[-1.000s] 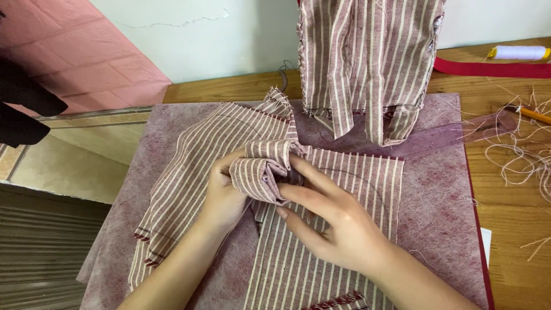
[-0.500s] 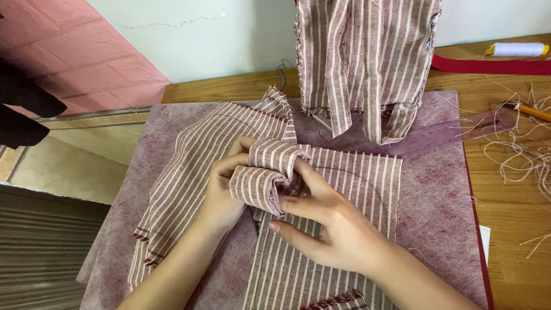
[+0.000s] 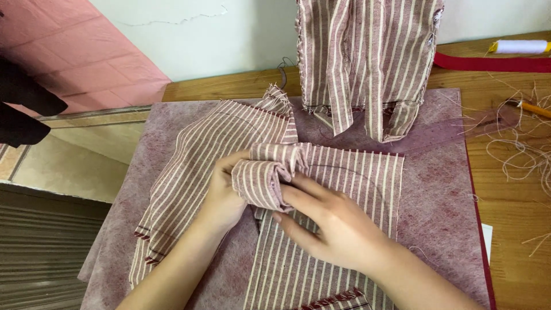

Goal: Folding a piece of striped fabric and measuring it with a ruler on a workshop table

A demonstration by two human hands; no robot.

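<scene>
1. Currently: my left hand (image 3: 221,195) is closed round the left side of a rolled fabric bundle (image 3: 265,179), maroon w/ white stripes; thumb on top, fingers tucked under, so fingertips not visible.
2. My right hand (image 3: 327,221) presses the bundle's right side; index and middle fingers (image 3: 298,194) pinch into the roll's folds, rest of hand lies flat on cloth below. Both hands have firm hold of same roll.
3. Bundle sits approx. centre of work area, raised slightly off the flat pieces, touching both.
4. Left striped panel (image 3: 192,172): same fabric, spread diagonally, frayed top corner, darker woven band at lower edge.
5. Right striped panel (image 3: 350,183): lies flat under my right hand, stripes running vertical, red stitched edge along top.
6. Pink felt mat (image 3: 442,189): mottled, covers the wooden table (image 3: 511,201); all cloth rests on it.
7. Hanging striped garment (image 3: 367,57): back of mat, upright, raw frayed hems, well apart from hands.
8. White thread spool (image 3: 519,46): far right rear, on a red strip (image 3: 488,61).
9. Loose thread tangle (image 3: 525,143): right side of table, beside mat.
10. Orange pencil (image 3: 534,108): near threads, partly seen.
</scene>
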